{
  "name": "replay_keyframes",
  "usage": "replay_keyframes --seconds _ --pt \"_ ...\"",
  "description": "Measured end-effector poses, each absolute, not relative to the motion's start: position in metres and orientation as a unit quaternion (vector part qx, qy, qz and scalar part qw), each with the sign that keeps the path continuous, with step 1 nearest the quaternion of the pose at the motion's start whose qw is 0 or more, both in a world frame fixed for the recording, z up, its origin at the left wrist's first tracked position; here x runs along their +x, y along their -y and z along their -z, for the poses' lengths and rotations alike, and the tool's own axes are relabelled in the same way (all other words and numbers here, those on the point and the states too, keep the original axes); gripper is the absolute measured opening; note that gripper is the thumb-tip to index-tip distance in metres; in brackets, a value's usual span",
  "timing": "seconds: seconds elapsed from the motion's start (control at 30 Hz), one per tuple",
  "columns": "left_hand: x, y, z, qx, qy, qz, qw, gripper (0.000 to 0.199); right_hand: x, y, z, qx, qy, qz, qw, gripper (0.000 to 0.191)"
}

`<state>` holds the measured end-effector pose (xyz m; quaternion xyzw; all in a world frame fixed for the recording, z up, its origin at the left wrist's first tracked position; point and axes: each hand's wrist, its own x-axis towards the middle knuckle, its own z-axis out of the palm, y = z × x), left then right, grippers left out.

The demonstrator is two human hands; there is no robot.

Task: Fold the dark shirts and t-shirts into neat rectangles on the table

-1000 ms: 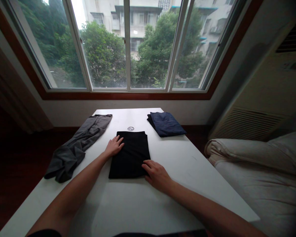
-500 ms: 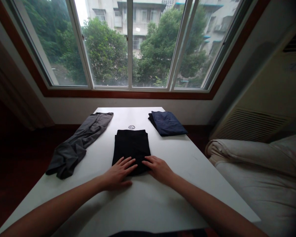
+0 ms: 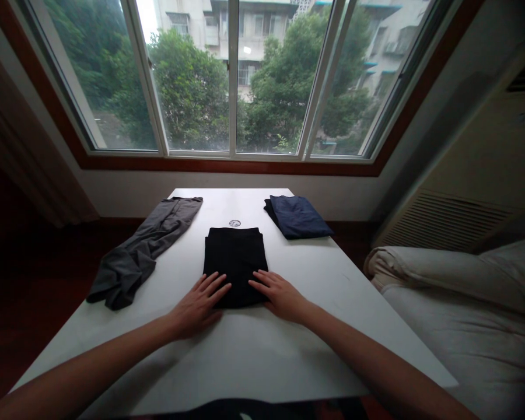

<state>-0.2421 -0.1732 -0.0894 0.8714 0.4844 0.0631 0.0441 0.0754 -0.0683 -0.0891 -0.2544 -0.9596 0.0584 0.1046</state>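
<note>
On the white bench (image 3: 315, 286), the folded black garment (image 3: 235, 254) lies centrally, left hand (image 3: 199, 306) spread at its 7 o'clock, right hand (image 3: 284, 296) at 5, fingers extended, neither apparently gripping. Smoothing seems underway; next calls for light, even pressure.

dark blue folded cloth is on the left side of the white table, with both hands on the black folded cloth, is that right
Not quite: the head view shows the dark blue folded cloth on the right side of the white table. The left hand and right hand are indeed on the black folded cloth.
</note>
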Motion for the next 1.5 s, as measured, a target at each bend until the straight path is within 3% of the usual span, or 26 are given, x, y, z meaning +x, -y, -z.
replay_keyframes --seconds 0.2,0.37,0.57,0.67,0.93,1.1,1.27,1.5 --pt "-0.256 0.164 0.089 0.836 -0.545 -0.056 0.008 0.07 0.078 0.066 0.079 -0.274 0.951 -0.092 0.109 0.057" --pt "-0.258 0.165 0.089 0.83 -0.552 -0.08 -0.022 0.067 0.077 0.064 0.072 -0.303 0.935 -0.125 0.137 0.055" --pt "-0.278 0.146 0.074 0.813 -0.559 -0.163 0.02 0.033 0.079 0.057 0.065 -0.352 0.917 -0.128 0.14 0.039" --pt "-0.285 0.131 0.054 0.793 -0.564 -0.223 0.062 0.024 0.08 0.052 0.052 -0.363 0.902 -0.135 0.192 0.033" --pt "-0.273 0.097 -0.022 0.745 -0.532 -0.392 0.09 0.03 0.086 0.029 -0.026 -0.35 0.849 -0.167 0.36 0.024" --pt "-0.251 0.089 -0.084 0.724 -0.497 -0.472 0.08 0.031 0.098 0.015 -0.083 -0.345 0.786 -0.225 0.461 0.029" --pt "-0.224 0.09 -0.133 0.697 -0.422 -0.564 0.137 0.035 0.116 0.024 -0.138 -0.29 0.74 -0.257 0.55 0.036" --pt "-0.192 0.087 -0.164 0.693 -0.376 -0.605 0.112 0.031 0.146 0.03 -0.176 -0.287 0.736 -0.213 0.575 0.043"
